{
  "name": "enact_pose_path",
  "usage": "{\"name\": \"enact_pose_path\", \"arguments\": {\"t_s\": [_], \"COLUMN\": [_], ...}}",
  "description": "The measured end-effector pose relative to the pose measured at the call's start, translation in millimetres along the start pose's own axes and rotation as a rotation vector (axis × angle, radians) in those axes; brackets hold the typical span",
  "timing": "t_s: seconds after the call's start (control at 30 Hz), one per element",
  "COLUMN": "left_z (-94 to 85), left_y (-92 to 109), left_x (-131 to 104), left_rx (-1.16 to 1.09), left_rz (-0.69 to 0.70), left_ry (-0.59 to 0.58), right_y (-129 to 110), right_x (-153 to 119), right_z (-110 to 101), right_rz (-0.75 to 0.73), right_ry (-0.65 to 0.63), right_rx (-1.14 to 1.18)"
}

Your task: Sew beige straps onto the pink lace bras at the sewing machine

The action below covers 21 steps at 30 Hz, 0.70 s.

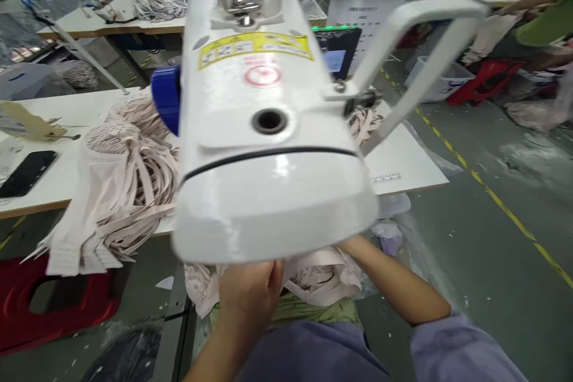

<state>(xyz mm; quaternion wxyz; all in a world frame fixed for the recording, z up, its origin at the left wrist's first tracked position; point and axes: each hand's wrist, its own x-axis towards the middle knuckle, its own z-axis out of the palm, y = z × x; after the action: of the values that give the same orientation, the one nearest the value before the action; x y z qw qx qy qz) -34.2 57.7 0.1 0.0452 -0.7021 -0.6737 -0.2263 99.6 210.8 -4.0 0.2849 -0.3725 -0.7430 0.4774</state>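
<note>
A white sewing machine head [268,191] fills the middle of the view and hides the sewing area. My left hand [250,289] is below its front edge, fingers curled in at pale pink lace fabric [324,277]; the fingertips are mostly hidden. My right forearm reaches under the machine from the right, and the hand itself is hidden behind the machine head. The pale fabric hangs between my arms, over my lap. Left of the machine, a large bundle of pale pink straps and lace [129,173] lies on the table and hangs over its edge.
A black phone [29,173] lies on the white table [416,161] at the left. Red stools stand at the lower left [89,310] and upper right [481,83]. A person in green [544,21] sits at the far right.
</note>
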Motion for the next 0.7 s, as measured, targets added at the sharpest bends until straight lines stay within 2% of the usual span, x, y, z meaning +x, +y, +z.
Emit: {"name": "enact_pose_path", "arguments": {"t_s": [0.13,0.33,0.53,0.7], "left_z": [-3.1,-5.5,-3.5,0.6], "left_y": [-7.3,-10.5,-15.3,-10.3], "left_x": [-0.4,1.1,-0.7,2.8], "left_rx": [0.018,0.002,-0.075,-0.158], "left_rz": [0.044,0.076,-0.031,-0.076], "left_ry": [0.050,0.132,0.201,0.209], "right_y": [-6.1,2.2,-5.6,-8.2], "right_x": [-2.2,-4.6,-5.0,-7.3], "right_z": [-2.8,-0.1,-5.3,-10.6], "right_rz": [-0.027,-0.054,-0.001,0.030], "right_ry": [-0.028,0.018,-0.007,-0.006], "right_rx": [-0.028,-0.003,0.002,0.008]}}
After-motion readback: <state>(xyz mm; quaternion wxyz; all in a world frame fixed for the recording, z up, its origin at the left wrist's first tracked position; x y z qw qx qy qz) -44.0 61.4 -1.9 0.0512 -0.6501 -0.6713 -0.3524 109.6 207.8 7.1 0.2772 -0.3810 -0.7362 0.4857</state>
